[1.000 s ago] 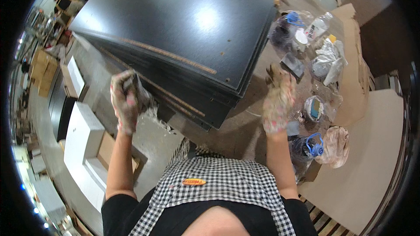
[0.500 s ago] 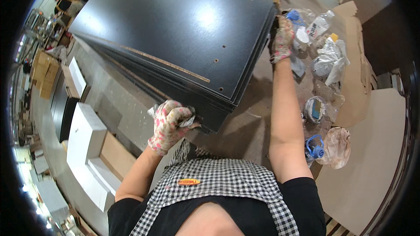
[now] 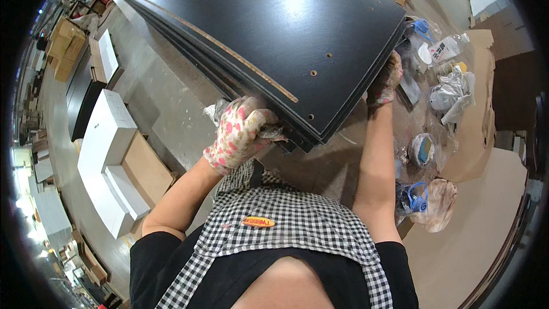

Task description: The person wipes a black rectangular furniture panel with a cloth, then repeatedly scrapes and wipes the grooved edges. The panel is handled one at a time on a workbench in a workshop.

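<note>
A stack of black panels (image 3: 257, 28) lies before me, the top one glossy, with several small holes and a narrow brown groove along its left side. At the stack's near left corner is my left hand (image 3: 235, 136), in a white glove with pink spots. Its fingers are curled round a crumpled grey-white rag (image 3: 271, 132) that sticks out on both sides. My right hand (image 3: 386, 83), in a stained glove, is against the right edge of the stack, partly in shadow. The panels' edge hides its fingertips.
Clear plastic bottles (image 3: 450, 47), crumpled foil (image 3: 452, 94) and a blue-handled jug (image 3: 413, 197) stand to the right beside brown cardboard (image 3: 474, 120). White box-like pieces (image 3: 108, 143) lie on the left, with cardboard boxes (image 3: 66, 46) farther back.
The view has shifted, and the stack now sits higher and farther right in it. My right hand has come nearer along the right edge. The left still grips the rag at the near corner.
</note>
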`<state>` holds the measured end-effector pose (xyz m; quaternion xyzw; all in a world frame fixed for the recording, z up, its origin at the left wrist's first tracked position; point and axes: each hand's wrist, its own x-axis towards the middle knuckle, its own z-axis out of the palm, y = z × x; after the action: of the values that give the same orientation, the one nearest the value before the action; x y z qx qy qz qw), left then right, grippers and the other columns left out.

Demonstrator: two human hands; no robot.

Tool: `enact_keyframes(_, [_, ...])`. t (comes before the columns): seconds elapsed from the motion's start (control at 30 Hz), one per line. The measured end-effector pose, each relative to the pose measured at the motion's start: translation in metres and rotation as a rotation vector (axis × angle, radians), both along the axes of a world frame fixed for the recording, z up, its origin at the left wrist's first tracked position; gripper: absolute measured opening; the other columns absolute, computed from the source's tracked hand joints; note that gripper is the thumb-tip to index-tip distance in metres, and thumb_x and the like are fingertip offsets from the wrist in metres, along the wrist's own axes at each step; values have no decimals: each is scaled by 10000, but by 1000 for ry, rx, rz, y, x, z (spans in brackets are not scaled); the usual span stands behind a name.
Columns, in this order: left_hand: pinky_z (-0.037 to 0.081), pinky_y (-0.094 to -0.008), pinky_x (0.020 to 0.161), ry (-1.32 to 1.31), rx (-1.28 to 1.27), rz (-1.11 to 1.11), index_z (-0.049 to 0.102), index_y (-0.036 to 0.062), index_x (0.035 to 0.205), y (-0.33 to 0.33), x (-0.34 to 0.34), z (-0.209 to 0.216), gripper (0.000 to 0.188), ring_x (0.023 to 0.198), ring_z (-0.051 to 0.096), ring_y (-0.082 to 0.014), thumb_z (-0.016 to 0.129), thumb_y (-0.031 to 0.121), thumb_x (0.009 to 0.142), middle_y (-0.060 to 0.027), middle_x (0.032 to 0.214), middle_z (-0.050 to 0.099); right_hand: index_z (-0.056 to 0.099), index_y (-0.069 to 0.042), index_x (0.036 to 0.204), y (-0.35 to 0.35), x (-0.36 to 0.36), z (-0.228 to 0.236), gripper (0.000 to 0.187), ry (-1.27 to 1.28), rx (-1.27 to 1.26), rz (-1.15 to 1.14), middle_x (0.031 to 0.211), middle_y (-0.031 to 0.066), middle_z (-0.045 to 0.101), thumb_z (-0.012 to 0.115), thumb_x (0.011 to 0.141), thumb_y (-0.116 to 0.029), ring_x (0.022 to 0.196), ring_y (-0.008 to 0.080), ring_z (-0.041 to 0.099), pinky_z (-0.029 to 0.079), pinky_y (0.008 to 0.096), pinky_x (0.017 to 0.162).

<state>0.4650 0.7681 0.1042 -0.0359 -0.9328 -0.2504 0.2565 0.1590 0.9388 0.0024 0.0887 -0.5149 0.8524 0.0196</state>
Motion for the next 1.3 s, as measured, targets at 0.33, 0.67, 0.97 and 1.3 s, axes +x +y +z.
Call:
enact_keyframes(0.33, [452, -413, 717, -46, 72, -93, 609, 74, 942, 2, -24, 0, 303, 838, 555, -317, 738, 162, 682, -118, 883, 544, 597, -70, 990, 3, 1, 4, 174, -73, -84, 148, 898, 45, 639, 574, 912, -224, 791, 174, 613, 506, 313, 693])
enact_keyframes(0.67, [467, -402, 694, -38, 51, -23, 616, 76, 923, 9, -37, 5, 321, 818, 567, -308, 761, 239, 688, -114, 886, 559, 552, -61, 1040, 8, -32, -28, 153, -90, -125, 197, 942, 74, 615, 520, 936, -169, 809, 202, 617, 522, 349, 706])
enact_keyframes(0.97, [500, -396, 654, 93, 136, 33, 612, 129, 931, -19, 38, -21, 326, 768, 623, -281, 769, 177, 650, -72, 897, 609, 587, -65, 1061, 69, 150, 118, 225, 132, 10, -155, 1005, 65, 626, 549, 951, -258, 908, 183, 616, 521, 314, 752])
enact_keyframes(1.3, [489, -377, 607, -97, 394, 12, 609, 110, 890, -1, 48, -45, 254, 714, 611, -295, 758, 228, 721, -81, 835, 595, 614, -41, 1204, 40, 215, 121, 423, 857, 1039, 657, 789, 79, 650, 618, 784, 12, 633, 235, 617, 483, 328, 581])
